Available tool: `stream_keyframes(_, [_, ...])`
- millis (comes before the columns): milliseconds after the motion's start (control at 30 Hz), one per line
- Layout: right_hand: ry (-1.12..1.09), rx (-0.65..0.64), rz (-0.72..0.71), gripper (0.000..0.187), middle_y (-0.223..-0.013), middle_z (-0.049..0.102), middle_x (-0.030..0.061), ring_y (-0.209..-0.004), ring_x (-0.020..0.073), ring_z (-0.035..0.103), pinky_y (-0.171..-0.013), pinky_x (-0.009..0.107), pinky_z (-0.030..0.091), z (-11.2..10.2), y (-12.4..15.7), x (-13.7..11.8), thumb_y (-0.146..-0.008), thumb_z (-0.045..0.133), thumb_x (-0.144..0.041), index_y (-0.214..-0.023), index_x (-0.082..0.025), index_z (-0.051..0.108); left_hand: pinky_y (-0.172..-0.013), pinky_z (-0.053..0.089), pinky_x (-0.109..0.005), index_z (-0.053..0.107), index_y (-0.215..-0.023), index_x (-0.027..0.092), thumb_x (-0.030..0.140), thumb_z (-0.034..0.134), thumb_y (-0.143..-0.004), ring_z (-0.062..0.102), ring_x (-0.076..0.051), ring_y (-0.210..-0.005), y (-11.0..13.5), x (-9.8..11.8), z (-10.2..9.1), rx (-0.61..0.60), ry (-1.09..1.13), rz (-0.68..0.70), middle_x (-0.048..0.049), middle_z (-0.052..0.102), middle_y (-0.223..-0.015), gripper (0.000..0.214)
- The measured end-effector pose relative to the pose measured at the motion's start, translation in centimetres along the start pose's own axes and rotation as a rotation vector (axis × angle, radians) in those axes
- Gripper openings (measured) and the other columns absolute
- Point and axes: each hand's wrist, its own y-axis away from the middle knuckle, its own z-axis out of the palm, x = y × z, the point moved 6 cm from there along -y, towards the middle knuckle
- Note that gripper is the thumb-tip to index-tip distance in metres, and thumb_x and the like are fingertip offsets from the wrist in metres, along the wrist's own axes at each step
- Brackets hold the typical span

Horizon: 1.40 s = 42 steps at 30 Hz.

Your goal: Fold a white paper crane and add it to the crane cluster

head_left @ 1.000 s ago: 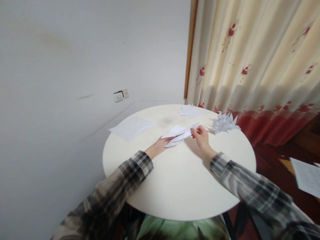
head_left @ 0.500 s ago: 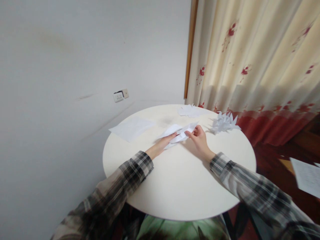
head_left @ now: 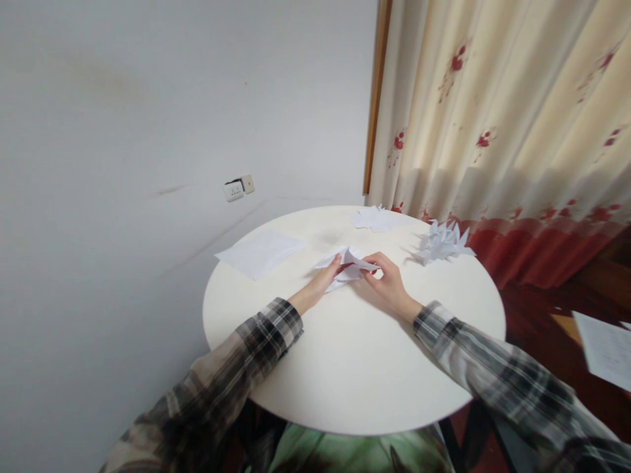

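Over the middle of the round white table [head_left: 359, 368], a partly folded white sheet of paper [head_left: 351, 257] is held between both hands. My left hand [head_left: 321, 282] grips its left side, thumb on top and the other fingers beneath or inside the folds. With thumb and fingertips, my right hand [head_left: 386, 274] pinches the paper's right corner. A flap stands up between the hands, and the layers gape apart below it. Some fingertips are hidden by the folds.
Flat white paper [head_left: 261, 253] lies at the table's left. Small paper pieces [head_left: 372, 218] sit at the back, and a pile of spiky folded paper [head_left: 442, 243] at the right edge. Beyond are a wall with a socket [head_left: 233, 190] and a flowered curtain [head_left: 493, 131].
My right hand has turned over and drawn the right end of the paper inward and slightly down. The flap now rises in the middle. My left thumb has shifted up a little.
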Motion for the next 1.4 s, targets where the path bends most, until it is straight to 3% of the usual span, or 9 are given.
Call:
stream_keyframes(367, [0.037,-0.051,-0.084,0.01,-0.078,0.063,0.0054,-0.075,0.0208,0.054,-0.068,0.036,0.043,0.0,0.1,-1.1,-0.075,0.058,-0.026,-0.082,-0.025,0.066,-0.079,0.043,-0.028,0.067,-0.087,0.013,0.031,0.074,-0.058,0.058,-0.018,-0.085,0.8,1.0,-0.5,0.078,-0.045,0.113,-0.006,0.068,-0.094,0.035])
stream_keyframes(600, [0.021,-0.137,-0.105,0.022,-0.093,0.067,0.0051,-0.085,0.0217,0.057,-0.079,0.039,0.044,0.6,0.5,-1.2,-0.079,0.057,-0.032,-0.099,-0.028,0.064,-0.074,0.045,-0.028,0.067,-0.087,0.012,0.033,0.072,-0.06,0.06,-0.02,-0.082,0.0,0.9,-1.4,0.122,-0.013,0.153,-0.007,0.068,-0.087,0.034])
stream_keyframes(700, [-0.002,-0.128,-0.094,0.031,-0.1,0.064,0.006,-0.091,0.0223,0.056,-0.082,0.039,0.043,0.4,0.6,-1.6,-0.076,0.061,-0.036,-0.105,-0.027,0.061,-0.081,0.045,-0.032,0.066,-0.088,0.012,0.032,0.066,-0.066,0.06,-0.023,-0.089,0.1,1.2,-0.9,0.056,0.049,0.144,-0.0078,0.067,-0.092,0.03])
stream_keyframes(900, [-0.081,0.149,0.1,0.025,-0.102,0.057,0.0067,-0.091,0.0191,0.054,-0.079,0.035,0.044,-1.5,0.3,0.6,-0.087,0.043,-0.04,-0.101,-0.023,0.055,-0.095,0.041,-0.036,0.063,-0.09,0.017,0.026,0.052,-0.076,0.058,-0.021,-0.101,0.2,0.7,-1.9,0.054,0.188,0.173,-0.0069,0.063,-0.106,0.02])
stream_keyframes(1067, [-0.277,0.274,0.431,0.03,-0.102,0.056,0.005,-0.091,0.0177,0.055,-0.078,0.034,0.047,-1.2,0.4,5.8,-0.078,0.055,-0.047,-0.096,-0.024,0.05,-0.092,0.044,-0.036,0.062,-0.087,0.015,0.024,0.054,-0.073,0.06,-0.02,-0.093,0.0,0.5,-2.0,0.017,0.305,0.111,-0.0077,0.066,-0.096,0.018])
stream_keyframes(1133, [-0.462,0.205,0.664,0.031,-0.096,0.058,0.0056,-0.084,0.0167,0.058,-0.077,0.033,0.049,0.2,1.0,7.3,-0.076,0.056,-0.05,-0.09,-0.022,0.051,-0.09,0.045,-0.036,0.062,-0.09,0.015,0.024,0.053,-0.073,0.06,-0.021,-0.094,0.1,1.3,-1.6,-0.005,0.324,0.11,-0.0078,0.066,-0.097,0.021])
stream_keyframes(1233, [-0.791,-0.085,0.883,0.043,-0.085,0.063,0.0091,-0.076,0.0181,0.062,-0.075,0.034,0.051,3.0,1.7,6.8,-0.08,0.044,-0.06,-0.086,-0.019,0.054,-0.087,0.047,-0.036,0.061,-0.095,0.016,0.025,0.052,-0.073,0.059,-0.023,-0.097,0.4,2.4,-1.3,-0.006,0.354,0.133,-0.0072,0.066,-0.099,0.025])
stream_keyframes(1333, [-1.043,-0.389,0.893,0.06,-0.085,0.066,0.0136,-0.081,0.0219,0.064,-0.075,0.038,0.051,4.6,2.2,4.1,-0.081,0.029,-0.067,-0.091,-0.014,0.057,-0.078,0.05,-0.033,0.063,-0.089,0.016,0.024,0.053,-0.072,0.062,-0.02,-0.085,0.8,2.4,-1.6,0.048,0.436,0.081,-0.0042,0.068,-0.089,0.021])
stream_keyframes(1400, [-1.142,-0.475,0.879,0.059,-0.09,0.067,0.014,-0.085,0.0218,0.065,-0.078,0.038,0.051,4.8,2.4,2.9,-0.084,0.029,-0.064,-0.097,-0.013,0.056,-0.069,0.051,-0.029,0.063,-0.08,0.015,0.021,0.053,-0.068,0.062,-0.017,-0.07,1.0,1.9,-1.8,0.086,0.455,0.009,-0.0025,0.068,-0.075,0.016])
